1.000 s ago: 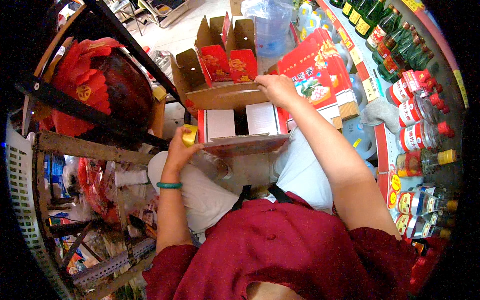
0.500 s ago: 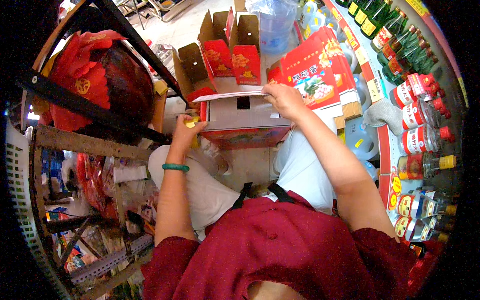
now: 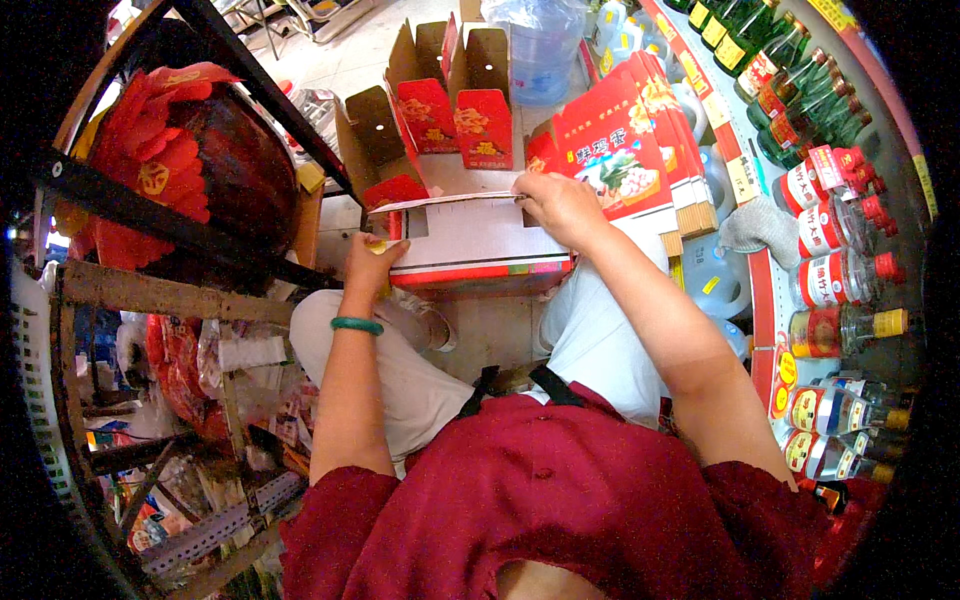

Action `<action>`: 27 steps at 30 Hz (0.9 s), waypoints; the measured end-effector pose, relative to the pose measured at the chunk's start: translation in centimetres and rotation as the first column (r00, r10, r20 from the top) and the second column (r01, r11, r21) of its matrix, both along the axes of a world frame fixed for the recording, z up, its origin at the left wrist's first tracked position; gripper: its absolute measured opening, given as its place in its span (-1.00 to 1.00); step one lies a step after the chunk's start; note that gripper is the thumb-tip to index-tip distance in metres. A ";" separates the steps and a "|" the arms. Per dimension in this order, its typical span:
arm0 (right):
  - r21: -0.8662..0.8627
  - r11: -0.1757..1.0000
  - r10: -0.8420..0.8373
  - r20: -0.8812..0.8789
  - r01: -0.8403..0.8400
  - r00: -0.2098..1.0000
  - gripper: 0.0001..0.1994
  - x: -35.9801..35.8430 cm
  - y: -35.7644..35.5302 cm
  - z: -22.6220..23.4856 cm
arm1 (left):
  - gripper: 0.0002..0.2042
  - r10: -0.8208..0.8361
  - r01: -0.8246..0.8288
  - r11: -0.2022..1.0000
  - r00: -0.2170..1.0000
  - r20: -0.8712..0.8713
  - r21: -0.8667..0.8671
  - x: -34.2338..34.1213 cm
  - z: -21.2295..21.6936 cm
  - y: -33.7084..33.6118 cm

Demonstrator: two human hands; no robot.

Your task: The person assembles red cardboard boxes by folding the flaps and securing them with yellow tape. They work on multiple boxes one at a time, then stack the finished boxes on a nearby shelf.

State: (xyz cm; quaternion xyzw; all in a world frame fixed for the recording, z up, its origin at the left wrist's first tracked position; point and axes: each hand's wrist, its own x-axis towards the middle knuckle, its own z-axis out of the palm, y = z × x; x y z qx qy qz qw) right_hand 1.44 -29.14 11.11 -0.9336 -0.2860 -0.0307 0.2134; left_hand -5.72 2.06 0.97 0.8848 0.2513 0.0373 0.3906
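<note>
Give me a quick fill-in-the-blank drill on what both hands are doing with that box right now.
1. The right hand presses on the top flap of the red and ____ carton.
2. The left hand grips a small ____-coloured object at the carton's left end.
3. A ____ bracelet circles the left wrist.
4. Bottles with red caps line the shelf on the person's ____ side.

Missing words: white; yellow; green; right
</note>
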 end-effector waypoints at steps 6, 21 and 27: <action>-0.044 0.999 -0.020 -0.063 0.018 0.998 -0.83 0.5 0.1 0.3 | -0.43 -0.011 0.011 1.000 1.000 0.024 0.005 -1.1 1.1 -0.7; -0.033 0.998 0.054 0.134 -0.050 0.989 -0.78 -0.3 0.2 -0.4 | -0.44 -0.029 0.027 0.999 0.994 0.102 0.023 -1.6 0.3 0.0; -0.067 0.997 0.063 0.219 -0.049 0.974 -0.77 0.0 0.8 -1.5 | -0.45 -0.032 0.033 0.999 0.996 0.083 -0.004 -1.8 0.4 0.0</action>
